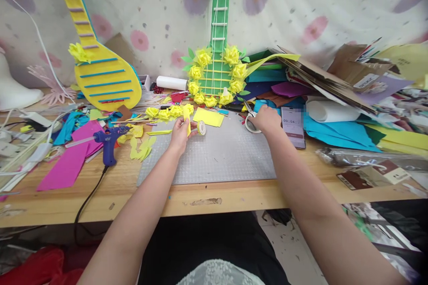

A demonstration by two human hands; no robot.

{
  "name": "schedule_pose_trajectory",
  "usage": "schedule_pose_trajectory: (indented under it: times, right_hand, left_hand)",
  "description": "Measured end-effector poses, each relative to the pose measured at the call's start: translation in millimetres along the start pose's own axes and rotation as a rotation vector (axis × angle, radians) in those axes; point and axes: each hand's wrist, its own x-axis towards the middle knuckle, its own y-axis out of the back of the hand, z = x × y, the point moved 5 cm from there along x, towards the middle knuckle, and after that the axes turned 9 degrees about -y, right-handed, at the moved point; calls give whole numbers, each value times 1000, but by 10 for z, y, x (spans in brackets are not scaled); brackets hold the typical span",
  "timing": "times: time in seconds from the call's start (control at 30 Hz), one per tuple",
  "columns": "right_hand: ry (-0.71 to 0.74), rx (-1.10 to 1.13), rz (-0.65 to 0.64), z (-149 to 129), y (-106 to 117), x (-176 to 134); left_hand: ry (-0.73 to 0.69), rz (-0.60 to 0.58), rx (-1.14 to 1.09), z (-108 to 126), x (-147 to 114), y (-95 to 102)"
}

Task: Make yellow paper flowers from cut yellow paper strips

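My left hand [180,136] is closed around a folded yellow paper strip [186,118] that stands up from the fingers. A small roll of tape [201,128] is held at its fingertips, over the grey cutting mat [214,160]. At the mat's right side, my right hand [268,119] has its fingers on the handles of a pair of scissors [253,125], whose blades point away from me. Yellow paper flowers [163,113] lie in a row beyond my left hand. Beside them is a flat yellow paper piece [209,117].
A blue glue gun [109,142] stands left of the mat, its cord hanging over the table edge. Behind stand a yellow lute-shaped piece [107,75] and a green one [217,71] ringed with yellow flowers. A phone [293,128] and stacked coloured paper [337,131] lie at right.
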Motion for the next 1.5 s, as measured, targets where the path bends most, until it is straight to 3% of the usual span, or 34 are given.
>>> schedule_pose_trajectory:
  times: [0.07, 0.17, 0.27, 0.5, 0.77, 1.0, 1.27, 1.4, 1.5]
  right_hand:
    - [156, 156, -5, -196, 73, -166]
    - [451, 532, -224, -620, 17, -570]
    - [592, 642, -413, -956, -167, -932]
    - [535, 709, -361, -1036, -415, -1068]
    - [547, 754, -339, -1029, -433, -1088]
    - [656, 809, -335, -1040, -408, -1131]
    - [740, 869, -354, -1062, -358, -1134]
    - [658, 744, -174, -933, -133, -960]
    - [505, 553, 1, -700, 9, -589]
  left_hand:
    - [6, -3, -12, -23, -25, -14]
    - [5, -17, -27, -34, -65, -46]
    - [23, -20, -50, -54, -87, -51]
    - [105, 37, -86, -138, -56, 1]
    - [54, -78, -54, -84, -116, -90]
    - [60, -19, -6, -85, -116, -43]
    - [94, -32, -25, -121, -110, -55]
    - [127, -58, -101, -118, -103, -49]
    - [159, -44, -144, -111, -98, 14]
